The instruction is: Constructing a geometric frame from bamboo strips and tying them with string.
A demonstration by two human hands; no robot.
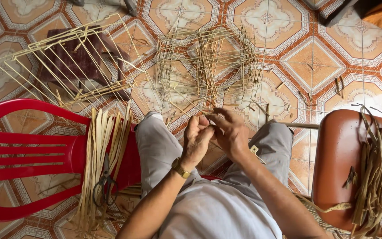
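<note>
fingers (pixel 208 120) of both hands on wire frame (pixel 204 66)

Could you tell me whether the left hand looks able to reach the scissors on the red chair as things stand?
Probably yes: the scissors lie uncovered on pale strips beside the left thigh, though the left hand is busy at the frame.

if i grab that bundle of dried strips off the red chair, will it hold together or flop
The dried strips look thin and long and overhang the red chair, so the ends would probably droop. They lie loose, seemingly untied, so some may slide out. The scissors resting on top would likely fall off.
</note>
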